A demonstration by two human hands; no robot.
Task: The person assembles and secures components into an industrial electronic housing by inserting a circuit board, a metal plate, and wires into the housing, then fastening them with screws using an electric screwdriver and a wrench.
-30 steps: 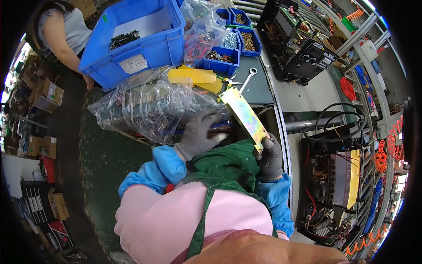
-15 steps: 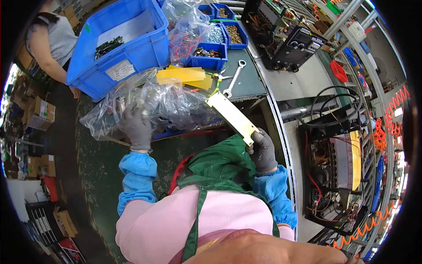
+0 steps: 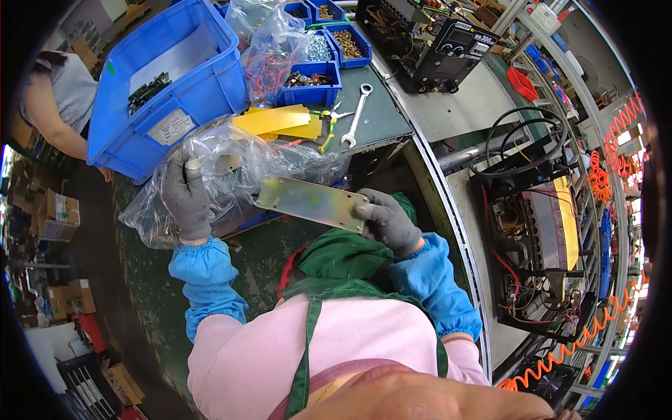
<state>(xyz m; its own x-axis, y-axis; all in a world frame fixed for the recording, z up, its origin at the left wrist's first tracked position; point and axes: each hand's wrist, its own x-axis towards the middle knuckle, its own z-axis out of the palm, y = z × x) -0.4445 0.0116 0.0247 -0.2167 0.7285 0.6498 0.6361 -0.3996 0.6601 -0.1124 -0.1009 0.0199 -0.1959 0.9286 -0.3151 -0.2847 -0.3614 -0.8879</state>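
My right hand (image 3: 392, 222), in a grey glove, grips one end of a flat metal plate (image 3: 308, 201) between thumb and fingers. The plate has small holes near its edges and a yellowish, iridescent sheen; its far end reaches the clear plastic bag (image 3: 245, 150). At the bag's left side my left hand (image 3: 187, 203), also gloved, is closed on the loose plastic, with a bare fingertip showing. Something metallic shows dimly through the film. Behind the bag lie yellow sheets (image 3: 273, 120), pliers with yellow-green handles (image 3: 329, 129) and a metal wrench (image 3: 358, 115).
A large blue crate (image 3: 168, 91) with dark parts stands at the back left, near another person (image 3: 59, 105). Blue bins (image 3: 308, 84) of screws and small hardware stand beyond the sheets. On the right are a black machine (image 3: 455, 56) and an opened unit (image 3: 535, 245) beside a metal rail.
The plate has swung from a steep slant to a flatter one, its broad face now showing, and moved left toward the bag. My left hand has shifted left and nearer to me.
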